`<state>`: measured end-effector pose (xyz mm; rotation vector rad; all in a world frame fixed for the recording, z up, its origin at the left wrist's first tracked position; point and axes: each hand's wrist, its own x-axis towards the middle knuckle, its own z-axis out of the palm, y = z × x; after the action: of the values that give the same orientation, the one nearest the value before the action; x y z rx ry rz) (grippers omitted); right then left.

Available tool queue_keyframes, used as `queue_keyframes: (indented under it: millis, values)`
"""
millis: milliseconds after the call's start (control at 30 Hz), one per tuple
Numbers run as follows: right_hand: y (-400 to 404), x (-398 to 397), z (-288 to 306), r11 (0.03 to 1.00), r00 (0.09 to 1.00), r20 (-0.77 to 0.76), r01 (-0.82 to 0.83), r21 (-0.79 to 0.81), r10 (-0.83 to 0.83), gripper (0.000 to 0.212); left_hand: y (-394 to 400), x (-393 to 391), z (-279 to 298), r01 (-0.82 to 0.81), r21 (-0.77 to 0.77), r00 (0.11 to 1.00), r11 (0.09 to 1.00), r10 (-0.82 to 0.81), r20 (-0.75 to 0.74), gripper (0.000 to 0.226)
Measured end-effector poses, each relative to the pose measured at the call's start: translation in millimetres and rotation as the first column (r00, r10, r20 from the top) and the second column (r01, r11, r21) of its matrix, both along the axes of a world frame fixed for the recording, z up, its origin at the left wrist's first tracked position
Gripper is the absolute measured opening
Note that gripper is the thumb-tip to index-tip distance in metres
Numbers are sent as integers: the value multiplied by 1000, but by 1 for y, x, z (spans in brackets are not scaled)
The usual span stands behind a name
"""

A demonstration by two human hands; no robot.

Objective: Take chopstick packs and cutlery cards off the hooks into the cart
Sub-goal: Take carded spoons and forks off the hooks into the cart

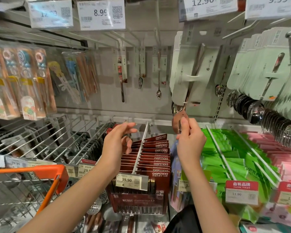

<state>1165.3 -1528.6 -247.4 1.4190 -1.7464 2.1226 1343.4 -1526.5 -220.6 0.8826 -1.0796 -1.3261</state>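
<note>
- Gripping the spoon (179, 117) of a cutlery card (194, 71) still hooked at centre right, your right hand (190, 140) pinches it.
- Your left hand (118, 140) hovers spread, holding nothing.
- Chopstick packs (158, 157) remain hung; cart (40, 172) contents cannot be told.

left grip (120, 140): raised, fingers loosely spread | right grip (188, 140): raised, fingers pinched

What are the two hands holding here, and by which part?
The right hand pinches the copper spoon by its bowl, card still hanging. The left hand holds nothing.
</note>
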Motion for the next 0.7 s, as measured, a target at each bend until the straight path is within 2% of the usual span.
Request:
queue_keyframes:
  millis: [300, 500, 600, 667, 700]
  values:
    - [2, 4, 9, 998, 998, 53, -37, -41, 40, 42, -1, 1, 0, -2, -1, 1000, 1000, 2, 2, 26]
    - [2, 13, 10, 992, 974, 198, -123, 30, 115, 41, 0, 0, -1, 2, 0, 1000, 1000, -2, -1, 27]
    - [-12, 3, 16, 973, 947, 289, -185, 135, 140, 35, -1, 0, -1, 4, -2, 1000, 1000, -4, -2, 26]
    - [-25, -7, 13, 933, 927, 338, -258, 252, 166, 16, -3, 1, -1, 3, 0, 1000, 1000, -3, 5, 26]
    - [-31, -11, 9, 896, 919, 361, -289, 337, 161, 13, -4, 2, -1, 3, 9, 1000, 1000, -3, 13, 25]
